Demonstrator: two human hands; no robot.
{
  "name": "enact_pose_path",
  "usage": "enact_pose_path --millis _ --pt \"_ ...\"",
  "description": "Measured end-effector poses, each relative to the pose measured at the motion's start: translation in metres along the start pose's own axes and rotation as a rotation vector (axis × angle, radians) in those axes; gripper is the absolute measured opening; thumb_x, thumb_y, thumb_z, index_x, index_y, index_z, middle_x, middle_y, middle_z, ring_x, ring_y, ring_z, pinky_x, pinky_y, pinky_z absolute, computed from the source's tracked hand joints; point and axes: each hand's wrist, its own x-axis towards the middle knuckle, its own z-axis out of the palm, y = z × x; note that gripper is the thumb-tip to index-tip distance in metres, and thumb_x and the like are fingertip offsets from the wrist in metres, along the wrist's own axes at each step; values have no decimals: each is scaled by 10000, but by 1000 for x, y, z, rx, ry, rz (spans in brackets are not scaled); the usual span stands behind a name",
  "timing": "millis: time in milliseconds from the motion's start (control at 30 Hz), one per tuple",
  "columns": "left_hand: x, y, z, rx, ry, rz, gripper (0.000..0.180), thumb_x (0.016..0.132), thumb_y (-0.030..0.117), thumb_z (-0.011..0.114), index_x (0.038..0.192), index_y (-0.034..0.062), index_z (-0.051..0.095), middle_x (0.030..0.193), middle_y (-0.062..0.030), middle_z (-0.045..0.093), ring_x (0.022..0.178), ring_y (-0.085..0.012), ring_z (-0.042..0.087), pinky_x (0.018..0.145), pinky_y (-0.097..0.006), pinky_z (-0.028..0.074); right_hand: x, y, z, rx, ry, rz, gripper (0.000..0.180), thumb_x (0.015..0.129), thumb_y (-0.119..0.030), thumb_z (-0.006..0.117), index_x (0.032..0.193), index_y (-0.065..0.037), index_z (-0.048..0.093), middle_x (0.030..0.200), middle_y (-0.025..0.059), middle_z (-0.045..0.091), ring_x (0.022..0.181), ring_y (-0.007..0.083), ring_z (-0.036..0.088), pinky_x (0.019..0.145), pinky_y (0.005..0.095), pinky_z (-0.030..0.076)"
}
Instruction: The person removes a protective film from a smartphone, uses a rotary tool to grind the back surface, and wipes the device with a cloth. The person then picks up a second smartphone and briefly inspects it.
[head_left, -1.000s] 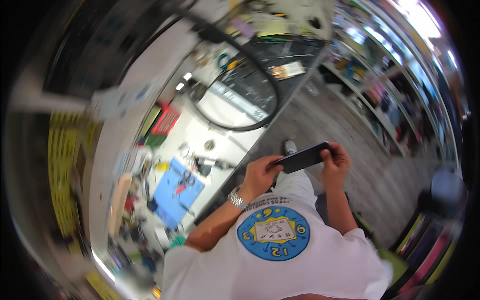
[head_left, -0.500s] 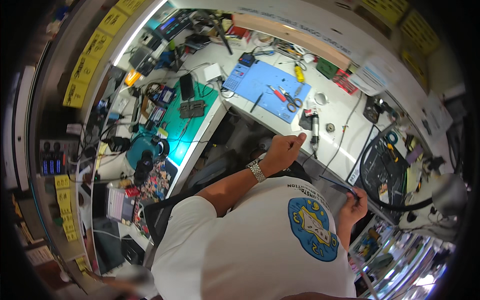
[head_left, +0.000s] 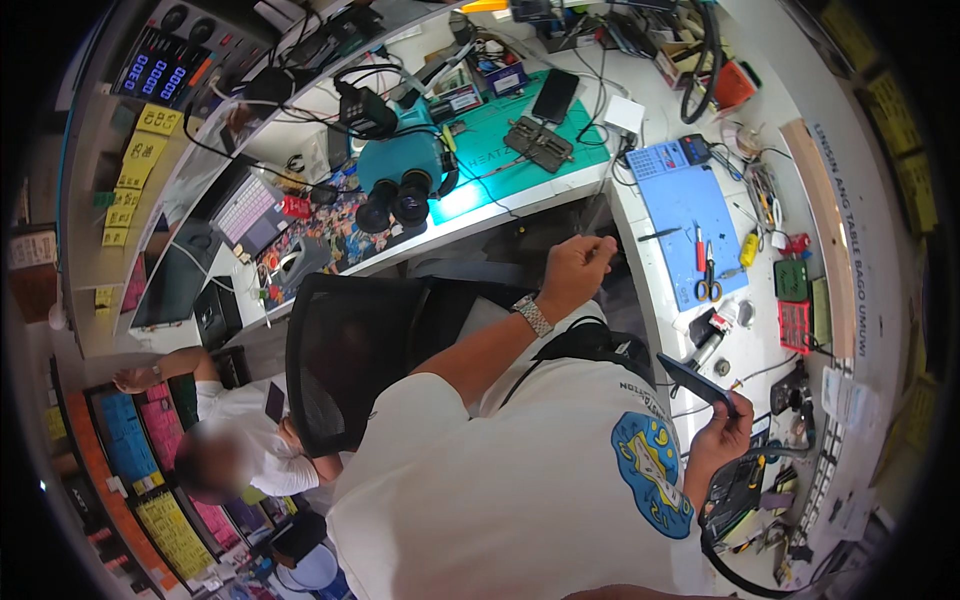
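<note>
My right hand (head_left: 722, 440) grips a slim dark phone (head_left: 692, 378) by its lower end, holding it out tilted, beside the bench's near right part. My left hand (head_left: 578, 272), with a metal-band watch on the wrist, is raised over the gap between the two benches. Its fingers are curled in, and I see nothing in them. To the right of it lies a blue work mat (head_left: 672, 212) carrying scissors (head_left: 709, 278), a red-handled tool (head_left: 700, 248) and a dark pen-like tool (head_left: 659, 234). A cylindrical hand tool (head_left: 710, 345) rests below the mat.
On the left bench stand a microscope (head_left: 405, 175) and a green mat (head_left: 480, 160) with a board holder (head_left: 540, 145) and another phone (head_left: 556, 95). A black mesh chair (head_left: 355, 350) is close at my left. Behind it is another person (head_left: 265, 440) in white.
My view has swung left, bringing the other person into sight. The phone in my right hand has come up and now shows more of its flat side. My left hand stays curled.
</note>
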Motion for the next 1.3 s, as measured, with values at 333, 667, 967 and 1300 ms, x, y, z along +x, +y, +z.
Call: enact_pose_path --millis 333,667,967,1300 --pt "-20 97 71 0 -1016 519 525 986 283 823 1417 36 654 1162 -246 759 1076 -374 752 937 -444 574 42 -36 38 53 -33 -38 227 862 148 690 1033 5 730 945 113 733 882 191 707 783 307 566" --pt "-35 127 183 388 -1491 686 386 1047 243 702 1256 -73 629 916 -253 781 831 -423 787 704 -433 585 -16 -68 -20 342 526 308 221 930 -6 788 1147 -43 760 1007 55 780 963 151 728 839 322 592" --pt "-232 120 248 292 -2301 266 422 1106 210 639 1381 -87 520 1108 -211 783 961 -239 781 856 -316 624 -226 -118 -46 495 1339 239 372 961 -104 837 1306 -61 702 1112 51 774 986 115 721 771 287 627" --pt "-516 82 286 396 -2689 296 424 1093 211 698 1413 -30 561 1212 -126 732 1055 -181 721 915 -325 594 -452 -124 -113 413 1868 -19 364 1034 -164 782 1377 -100 681 1150 21 751 959 78 709 609 262 617"
